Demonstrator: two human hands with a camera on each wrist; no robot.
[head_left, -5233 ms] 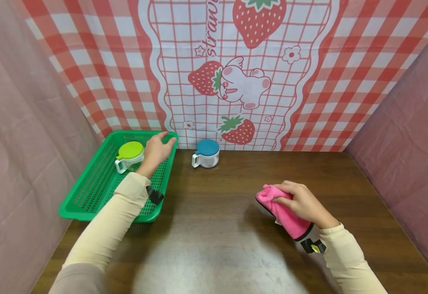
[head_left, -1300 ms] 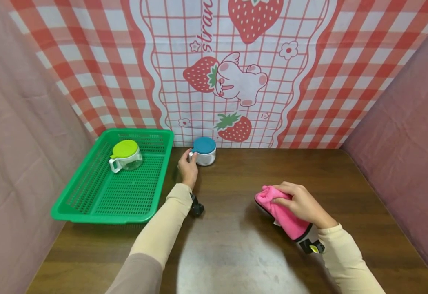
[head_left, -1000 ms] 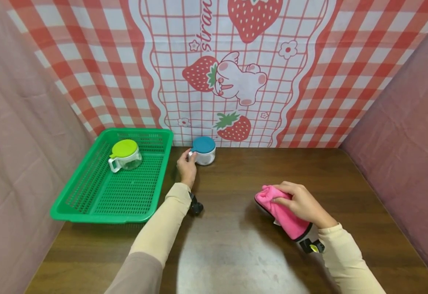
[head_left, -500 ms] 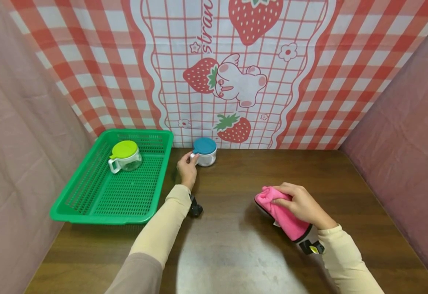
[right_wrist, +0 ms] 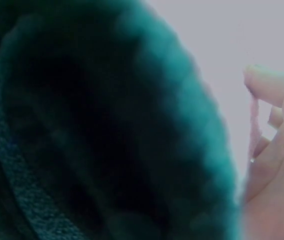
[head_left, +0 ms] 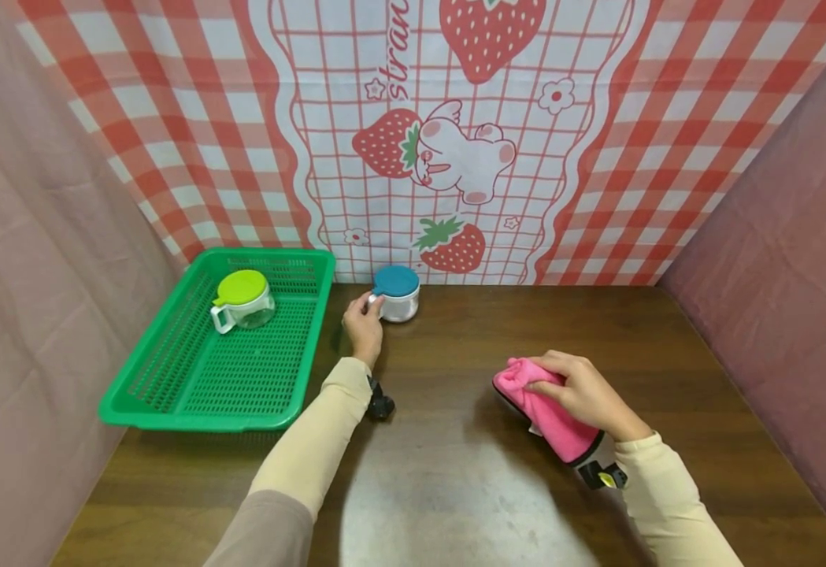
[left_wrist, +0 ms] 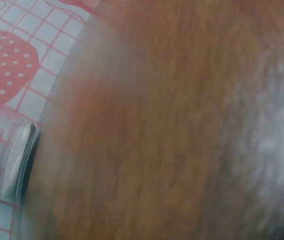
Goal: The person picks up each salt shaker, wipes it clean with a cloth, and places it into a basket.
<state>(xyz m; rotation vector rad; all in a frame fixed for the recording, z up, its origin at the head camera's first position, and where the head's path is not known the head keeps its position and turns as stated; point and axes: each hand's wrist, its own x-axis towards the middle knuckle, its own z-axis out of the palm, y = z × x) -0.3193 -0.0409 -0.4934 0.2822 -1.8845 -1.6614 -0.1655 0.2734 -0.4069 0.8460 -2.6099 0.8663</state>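
A clear seasoning jar [head_left: 399, 305] with a blue lid and white handle stands on the table near the back cloth. My left hand [head_left: 364, 327] pinches its handle between thumb and fingers. In the left wrist view only part of the jar [left_wrist: 19, 165] shows at the left edge. My right hand [head_left: 583, 391] grips a folded pink cloth [head_left: 550, 417] with dark edging, at the right of the table. In the right wrist view the cloth [right_wrist: 117, 125] fills most of the picture, dark and blurred, with the right hand [right_wrist: 276, 165] beside it.
On the left sits a green plastic basket [head_left: 242, 421] with perforated sides. Inside it stands another jar [head_left: 253, 313] with a lime-green lid. A strawberry-print cloth [head_left: 455, 142] hangs behind the brown wooden table [head_left: 455, 504], and pink cloth walls flank both sides.
From over the green basket, my left hand has moved right to the blue-lidded jar and taken its handle. Within the last second the jar has shifted slightly right. My right hand stays put.
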